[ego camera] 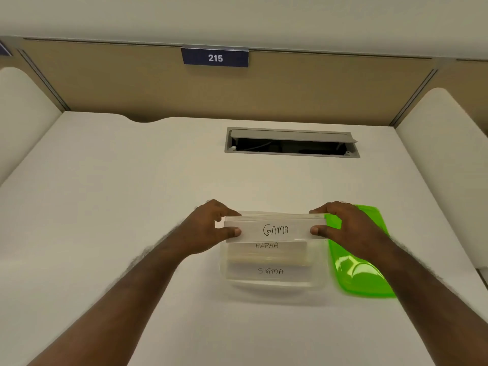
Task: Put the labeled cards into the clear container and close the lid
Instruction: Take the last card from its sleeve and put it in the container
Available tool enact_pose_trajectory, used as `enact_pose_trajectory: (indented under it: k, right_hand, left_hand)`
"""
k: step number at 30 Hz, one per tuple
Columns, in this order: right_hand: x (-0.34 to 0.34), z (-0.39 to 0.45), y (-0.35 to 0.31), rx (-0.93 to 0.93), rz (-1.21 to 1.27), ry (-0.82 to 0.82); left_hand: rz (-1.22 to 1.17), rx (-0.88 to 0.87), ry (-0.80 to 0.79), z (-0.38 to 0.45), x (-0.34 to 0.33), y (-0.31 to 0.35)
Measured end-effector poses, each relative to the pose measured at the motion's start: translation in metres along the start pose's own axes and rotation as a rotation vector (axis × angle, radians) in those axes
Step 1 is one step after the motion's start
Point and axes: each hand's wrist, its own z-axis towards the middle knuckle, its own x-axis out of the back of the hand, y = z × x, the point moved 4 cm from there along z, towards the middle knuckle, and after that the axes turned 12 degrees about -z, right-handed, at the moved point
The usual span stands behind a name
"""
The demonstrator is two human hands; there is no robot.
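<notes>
Both hands meet over a clear container point(274, 282) that sits on the white counter point(132, 194); between them they hold a long white card marked GAMA point(275, 229), level and facing the camera, above the far half of the container. The left hand point(208, 228) pinches the card's left end, thumb on the near face and fingers curled behind the top edge; the right hand point(343, 228) pinches the right end in the same way, thumb on the front, fingers over the top. Whether the card's lower edge already touches anything inside the container cannot be told.

Inside the container two more cards show through the clear wall; the card marked ALPHA point(266, 245) lies just under the held one, partly covered by it; the card marked SIGMA point(270, 271) lies nearer the camera, close to the front wall. The container is open; its green lid point(356, 273) lies flat on the counter just beside the container's right side, partly under the right wrist and forearm.

Farther back in the counter a grey cable hatch point(291, 142) stands open, dark inside; behind it rises a tan partition point(317, 85) with a dark plate reading 215 point(215, 58) at its top edge; pale rounded side panels point(443, 133) close the counter in on either side.
</notes>
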Motion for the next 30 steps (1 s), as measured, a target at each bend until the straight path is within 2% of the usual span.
enact_pose_trajectory:
  k: [6, 13, 21, 26, 30]
  right_hand:
    - [-0.027, -0.020, -0.001, 0.028, -0.475, -0.018]
    - [-0.059, -0.023, -0.005, 0.075, -0.772, -0.165]
    - [-0.077, -0.013, -0.019, 0.140, -0.952, -0.241]
    - [-0.075, -0.010, -0.021, 0.121, -0.943, -0.244]
    - [-0.063, -0.013, -0.021, 0.090, -0.822, -0.170]
  left_hand:
    - [0.607, -0.003, -0.035, -0.002, -0.033, -0.004]
    - [1.010, -0.089, -0.103, -0.003, -0.068, -0.006]
    - [1.104, -0.054, -0.167, 0.000, -0.094, -0.008]
    - [1.116, -0.017, -0.187, 0.003, -0.095, -0.007]
    - [1.066, -0.025, -0.109, 0.003, -0.089, -0.001]
